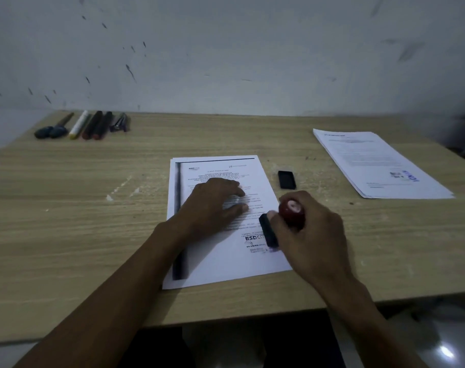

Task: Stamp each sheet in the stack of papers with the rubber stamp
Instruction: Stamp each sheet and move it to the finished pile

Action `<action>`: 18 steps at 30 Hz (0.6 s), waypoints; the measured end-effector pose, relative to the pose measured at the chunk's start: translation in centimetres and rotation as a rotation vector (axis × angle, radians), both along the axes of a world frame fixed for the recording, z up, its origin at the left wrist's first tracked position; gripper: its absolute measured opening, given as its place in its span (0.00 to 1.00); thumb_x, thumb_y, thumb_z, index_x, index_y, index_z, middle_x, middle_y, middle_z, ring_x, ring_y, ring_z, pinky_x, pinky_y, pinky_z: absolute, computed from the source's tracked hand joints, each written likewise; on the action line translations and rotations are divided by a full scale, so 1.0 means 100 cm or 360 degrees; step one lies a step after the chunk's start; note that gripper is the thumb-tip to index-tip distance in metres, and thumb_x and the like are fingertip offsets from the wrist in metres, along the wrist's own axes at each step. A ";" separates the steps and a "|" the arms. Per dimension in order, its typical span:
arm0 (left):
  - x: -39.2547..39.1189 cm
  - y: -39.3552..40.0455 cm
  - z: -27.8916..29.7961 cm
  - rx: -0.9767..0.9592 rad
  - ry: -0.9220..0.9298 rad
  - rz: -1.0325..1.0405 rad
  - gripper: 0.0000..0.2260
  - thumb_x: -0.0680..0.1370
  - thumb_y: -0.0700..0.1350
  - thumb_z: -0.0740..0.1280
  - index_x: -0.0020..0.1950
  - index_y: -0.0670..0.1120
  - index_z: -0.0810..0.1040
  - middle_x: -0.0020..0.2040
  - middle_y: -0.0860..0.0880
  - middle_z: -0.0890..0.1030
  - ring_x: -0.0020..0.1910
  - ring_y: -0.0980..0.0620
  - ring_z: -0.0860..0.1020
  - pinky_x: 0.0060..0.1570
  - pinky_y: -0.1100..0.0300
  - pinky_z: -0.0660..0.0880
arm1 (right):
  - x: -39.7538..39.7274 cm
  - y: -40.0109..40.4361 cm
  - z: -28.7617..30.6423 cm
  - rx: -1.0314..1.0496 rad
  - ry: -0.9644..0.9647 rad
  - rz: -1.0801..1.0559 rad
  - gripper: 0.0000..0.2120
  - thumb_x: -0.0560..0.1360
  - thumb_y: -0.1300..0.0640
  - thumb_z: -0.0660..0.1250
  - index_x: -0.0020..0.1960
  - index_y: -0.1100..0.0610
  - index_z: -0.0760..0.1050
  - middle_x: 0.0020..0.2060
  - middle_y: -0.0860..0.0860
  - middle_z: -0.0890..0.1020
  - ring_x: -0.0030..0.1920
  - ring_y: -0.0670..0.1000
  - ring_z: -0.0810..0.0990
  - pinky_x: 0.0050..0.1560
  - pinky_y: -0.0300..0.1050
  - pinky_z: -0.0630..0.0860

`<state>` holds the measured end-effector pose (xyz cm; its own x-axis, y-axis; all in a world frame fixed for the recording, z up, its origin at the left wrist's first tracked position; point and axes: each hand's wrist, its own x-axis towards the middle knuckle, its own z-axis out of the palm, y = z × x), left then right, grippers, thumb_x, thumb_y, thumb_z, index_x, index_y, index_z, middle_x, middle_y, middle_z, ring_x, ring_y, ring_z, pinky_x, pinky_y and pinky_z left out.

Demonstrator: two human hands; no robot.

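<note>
on the light wood-grain surface [66,208], near the middle, lies a white printed sheet of paper [220,264] w/ a dark photocopy band down its left edge and a "bsd" logo low on the right. left hand [215,205] rests flat on the sheet's mid text, fingers straight and spread a bit, pointing right, pressing the paper down; nothing held in it. right hand [308,240] has its grip curled round a rubber stamp w/ a dark red rounded handle and black rectangular base [292,211]; thumb and fingers wrap the handle, red knob showing at the top of the fist. stamp's black base sits at the sheet's lower right, just beside the logo block; looks down on the paper or v. close to it, can't tell which. some blue/purple ink shows just under the base, blurred.

small black rectangular cap or ink pad [286,179] lies on the surface just right of the sheet's upper right part, apart from both hands. far right: a stack of white printed papers [380,166], angled, w/ a blue mark near its lower right corner. far left at the back: a row of markers and pens [85,125] lying side by side by the pale wall [252,62].
</note>
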<state>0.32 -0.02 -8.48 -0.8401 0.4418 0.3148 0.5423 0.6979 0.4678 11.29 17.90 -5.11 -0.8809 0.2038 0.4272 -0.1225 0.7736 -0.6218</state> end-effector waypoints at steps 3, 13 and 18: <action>-0.002 0.000 0.009 0.0127 -0.0014 0.0016 0.21 0.73 0.59 0.63 0.59 0.48 0.80 0.63 0.49 0.79 0.64 0.50 0.74 0.65 0.54 0.68 | -0.014 0.022 0.009 -0.0418 0.0054 -0.0061 0.06 0.72 0.52 0.73 0.47 0.50 0.79 0.36 0.37 0.81 0.41 0.37 0.80 0.42 0.38 0.77; -0.022 -0.016 0.014 0.0615 0.0223 0.0216 0.07 0.75 0.47 0.72 0.50 0.47 0.83 0.49 0.53 0.83 0.50 0.61 0.79 0.50 0.77 0.67 | -0.086 0.056 0.011 -0.0350 -0.0073 -0.0362 0.11 0.70 0.47 0.72 0.49 0.52 0.79 0.44 0.48 0.83 0.48 0.52 0.81 0.50 0.50 0.78; -0.029 -0.034 0.004 0.0729 0.0371 0.0408 0.04 0.75 0.45 0.71 0.46 0.46 0.83 0.44 0.53 0.83 0.45 0.60 0.78 0.45 0.65 0.73 | -0.119 0.052 0.005 -0.0122 -0.0186 -0.0381 0.15 0.70 0.43 0.70 0.51 0.50 0.78 0.46 0.51 0.82 0.50 0.55 0.80 0.51 0.53 0.78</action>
